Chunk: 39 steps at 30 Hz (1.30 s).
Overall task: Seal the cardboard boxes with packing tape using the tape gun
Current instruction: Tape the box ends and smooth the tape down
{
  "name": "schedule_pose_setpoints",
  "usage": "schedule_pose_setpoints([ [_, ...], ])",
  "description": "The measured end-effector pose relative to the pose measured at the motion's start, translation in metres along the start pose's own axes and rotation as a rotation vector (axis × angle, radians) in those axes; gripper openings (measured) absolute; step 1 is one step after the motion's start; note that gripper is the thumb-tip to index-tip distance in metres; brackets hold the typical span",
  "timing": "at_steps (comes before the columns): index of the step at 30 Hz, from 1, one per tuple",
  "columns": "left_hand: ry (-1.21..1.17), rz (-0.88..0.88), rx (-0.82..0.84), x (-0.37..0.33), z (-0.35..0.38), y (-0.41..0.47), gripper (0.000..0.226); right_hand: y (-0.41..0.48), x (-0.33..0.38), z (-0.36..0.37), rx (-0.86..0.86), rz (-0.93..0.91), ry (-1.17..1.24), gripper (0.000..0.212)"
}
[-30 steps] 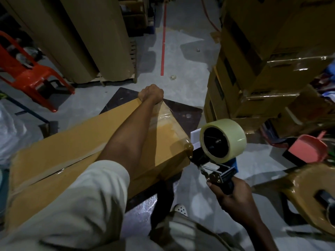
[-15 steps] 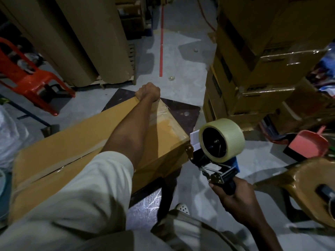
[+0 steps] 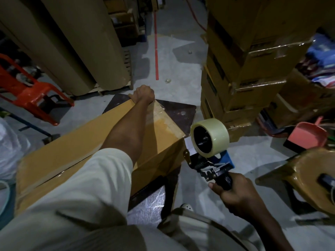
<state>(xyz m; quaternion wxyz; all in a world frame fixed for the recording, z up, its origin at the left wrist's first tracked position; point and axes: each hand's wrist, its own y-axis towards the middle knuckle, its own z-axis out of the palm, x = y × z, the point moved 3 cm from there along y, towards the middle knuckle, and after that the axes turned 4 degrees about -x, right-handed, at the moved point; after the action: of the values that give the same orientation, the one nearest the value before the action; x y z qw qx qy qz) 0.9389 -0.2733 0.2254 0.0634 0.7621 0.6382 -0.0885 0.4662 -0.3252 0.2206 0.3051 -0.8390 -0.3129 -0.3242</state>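
A long brown cardboard box lies on a dark low table, with clear tape across its far end. My left hand grips the box's far top corner, the arm stretched along its top. My right hand holds the black handle of a blue tape gun carrying a pale roll of tape. The gun's front sits against the box's near right corner edge.
A stack of taped cardboard boxes rises at right. Tall cardboard sheets lean at back left beside a red plastic chair. A pink dustpan and a brown stool stand at right. A red line marks the grey floor.
The view has shifted slightly. The tape gun has stayed pressed at the box's right corner, and my left hand has kept its grip on the far corner.
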Motion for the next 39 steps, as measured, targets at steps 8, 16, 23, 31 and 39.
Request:
schedule_pose_setpoints([
  [8,0.016,0.003,-0.031,0.003,0.003,0.001,0.048,-0.002,-0.067,0.051,0.124,-0.147,-0.543,0.041],
  [16,-0.007,0.170,-0.077,-0.007,0.003,-0.004,0.044,0.037,-0.043,0.055,0.250,-0.352,-0.612,0.034],
  [23,0.049,0.212,-0.068,0.004,0.006,-0.037,0.052,0.071,-0.006,0.132,0.387,-0.764,-0.799,0.029],
  [31,0.059,0.241,0.037,0.010,0.001,-0.029,0.064,0.070,-0.009,0.211,0.454,-1.075,-0.847,0.043],
  [39,0.026,0.219,-0.066,0.015,0.004,-0.027,0.046,0.039,0.081,0.098,-0.305,-1.273,-0.008,0.017],
])
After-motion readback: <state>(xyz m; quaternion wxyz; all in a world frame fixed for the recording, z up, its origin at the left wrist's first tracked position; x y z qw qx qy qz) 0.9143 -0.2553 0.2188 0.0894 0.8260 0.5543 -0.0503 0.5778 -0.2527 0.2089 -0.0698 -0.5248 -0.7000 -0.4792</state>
